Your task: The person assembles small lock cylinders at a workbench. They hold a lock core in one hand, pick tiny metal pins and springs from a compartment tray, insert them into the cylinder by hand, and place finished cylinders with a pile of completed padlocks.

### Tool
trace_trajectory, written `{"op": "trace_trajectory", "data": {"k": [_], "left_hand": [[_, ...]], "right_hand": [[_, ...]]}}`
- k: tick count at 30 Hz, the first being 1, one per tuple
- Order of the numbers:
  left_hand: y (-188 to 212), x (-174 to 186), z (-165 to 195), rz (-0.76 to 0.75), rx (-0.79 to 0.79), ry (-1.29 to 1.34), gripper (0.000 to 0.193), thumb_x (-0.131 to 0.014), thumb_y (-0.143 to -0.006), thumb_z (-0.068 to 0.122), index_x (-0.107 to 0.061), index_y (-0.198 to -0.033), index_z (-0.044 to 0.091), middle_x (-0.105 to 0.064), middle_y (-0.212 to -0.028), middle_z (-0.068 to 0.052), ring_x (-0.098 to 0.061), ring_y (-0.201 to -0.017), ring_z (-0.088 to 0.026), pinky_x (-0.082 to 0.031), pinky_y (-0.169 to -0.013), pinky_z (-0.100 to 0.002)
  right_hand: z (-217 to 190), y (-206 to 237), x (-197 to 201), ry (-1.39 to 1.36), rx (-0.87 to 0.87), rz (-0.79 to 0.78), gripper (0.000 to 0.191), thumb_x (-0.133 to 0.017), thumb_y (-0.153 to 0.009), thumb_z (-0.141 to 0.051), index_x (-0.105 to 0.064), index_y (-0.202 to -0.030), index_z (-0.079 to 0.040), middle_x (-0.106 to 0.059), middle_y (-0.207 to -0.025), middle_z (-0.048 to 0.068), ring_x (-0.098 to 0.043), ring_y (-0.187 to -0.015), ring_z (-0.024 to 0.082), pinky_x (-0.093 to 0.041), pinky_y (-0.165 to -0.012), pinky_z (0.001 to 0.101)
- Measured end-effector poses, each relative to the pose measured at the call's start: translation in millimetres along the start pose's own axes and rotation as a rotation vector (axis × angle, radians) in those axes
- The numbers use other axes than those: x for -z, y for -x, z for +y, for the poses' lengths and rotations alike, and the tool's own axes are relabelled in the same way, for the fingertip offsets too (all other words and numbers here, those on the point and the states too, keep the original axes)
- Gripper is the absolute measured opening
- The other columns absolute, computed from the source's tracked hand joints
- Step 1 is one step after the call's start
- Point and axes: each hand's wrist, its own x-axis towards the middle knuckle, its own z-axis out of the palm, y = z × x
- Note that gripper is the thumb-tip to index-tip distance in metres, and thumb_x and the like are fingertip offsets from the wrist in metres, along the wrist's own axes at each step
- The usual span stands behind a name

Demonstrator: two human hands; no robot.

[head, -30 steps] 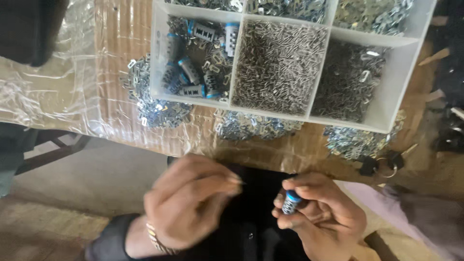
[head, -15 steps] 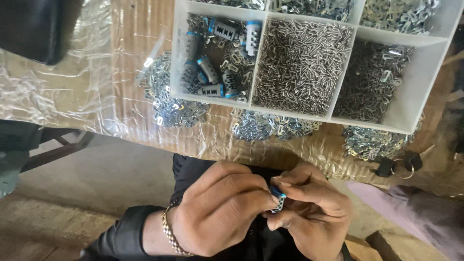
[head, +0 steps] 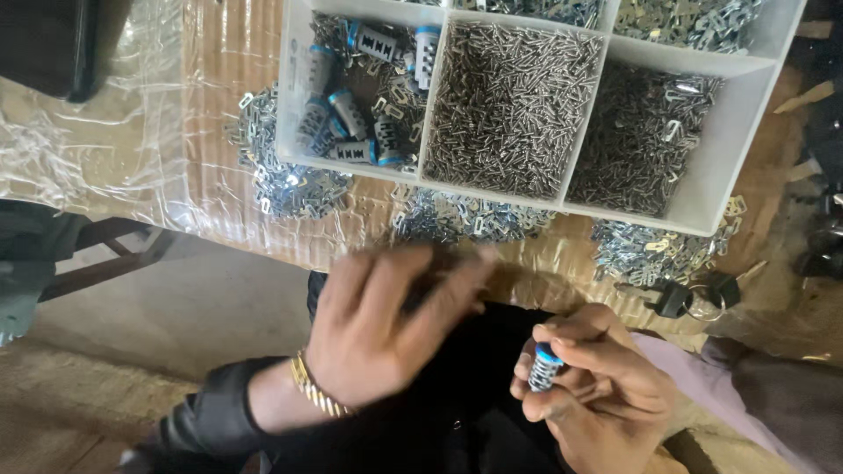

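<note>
My right hand (head: pixel 597 382) grips a small grey metal cylinder with a blue end (head: pixel 544 367), held upright over my lap. My left hand (head: pixel 386 325), blurred by motion, has its fingers spread toward the table edge and holds nothing I can see. A gold bracelet (head: pixel 314 395) sits on its wrist. Beyond the hands stands a white divided tray (head: pixel 702 206). Its left compartment holds several similar blue-ended cylinders (head: pixel 351 114). The middle one is full of small metal pins (head: pixel 509 105).
Piles of small flat metal plates (head: pixel 290 184) lie on the plastic-covered wooden table (head: pixel 140 167) around the tray. More darker metal parts (head: pixel 641 132) fill the tray's right compartment. A key ring with dark fobs (head: pixel 685 298) lies at the table's near right edge.
My left hand has let go of the cylinder and moved up toward the table edge. My right hand has lowered slightly, still holding the cylinder.
</note>
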Motion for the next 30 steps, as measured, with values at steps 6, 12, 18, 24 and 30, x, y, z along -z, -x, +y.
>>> {"op": "trace_trajectory", "data": {"k": [6, 12, 18, 24, 30], "left_hand": [[-7.1, -2.5, -30.4, 0.144, -0.238, 0.188, 0.023, -0.085, -0.085, 0.010, -0.076, -0.106, 0.006, -0.068, -0.108, -0.009, -0.064, -0.102, -0.028, -0.056, -0.086, -0.037], [-13.6, 27.9, -19.0, 0.152, 0.274, 0.533, 0.017, -0.084, -0.089, 0.003, -0.072, -0.100, 0.007, -0.075, -0.104, -0.005, -0.074, -0.095, -0.021, -0.062, -0.083, -0.030], [-8.3, 24.3, -14.2, 0.090, 0.094, 0.842, 0.024, -0.084, -0.092, 0.003, -0.071, -0.111, 0.009, -0.071, -0.113, -0.005, -0.068, -0.104, -0.024, -0.059, -0.090, -0.033], [-0.2, 34.6, -36.0, -0.004, 0.035, 0.882, 0.026, -0.083, -0.076, 0.002, -0.072, -0.098, 0.010, -0.063, -0.092, -0.007, -0.063, -0.087, -0.023, -0.054, -0.080, -0.035], [26.9, 38.1, -29.9, -0.152, 0.570, 1.335, 0.021, -0.085, -0.094, 0.014, -0.066, -0.101, 0.008, -0.065, -0.095, -0.001, -0.063, -0.082, -0.007, -0.051, -0.075, -0.021]], "right_hand": [[3.6, 0.9, -1.5, 0.000, -0.024, -0.012, 0.042, -0.082, -0.087, 0.012, -0.071, -0.126, 0.003, -0.065, -0.121, 0.024, -0.071, -0.093, 0.026, -0.066, -0.071, 0.0340], [8.2, -6.1, -12.6, -0.090, -0.067, -0.039, 0.047, -0.080, -0.089, 0.012, -0.066, -0.133, 0.003, -0.064, -0.127, 0.026, -0.072, -0.097, 0.028, -0.067, -0.073, 0.0337], [12.6, -2.0, -22.5, 0.144, -0.101, 0.016, 0.035, -0.076, -0.086, 0.011, -0.070, -0.121, 0.009, -0.067, -0.121, 0.030, -0.076, -0.088, 0.025, -0.067, -0.069, 0.0285], [17.5, -6.9, -40.1, 0.167, -0.120, -0.037, 0.035, -0.082, -0.086, 0.008, -0.070, -0.119, 0.011, -0.069, -0.114, 0.033, -0.076, -0.091, 0.026, -0.069, -0.074, 0.0330], [27.8, -21.5, -48.6, -0.052, -0.189, -0.257, 0.032, -0.083, -0.085, 0.009, -0.075, -0.116, 0.012, -0.068, -0.112, 0.031, -0.077, -0.095, 0.033, -0.071, -0.075, 0.0367]]}}
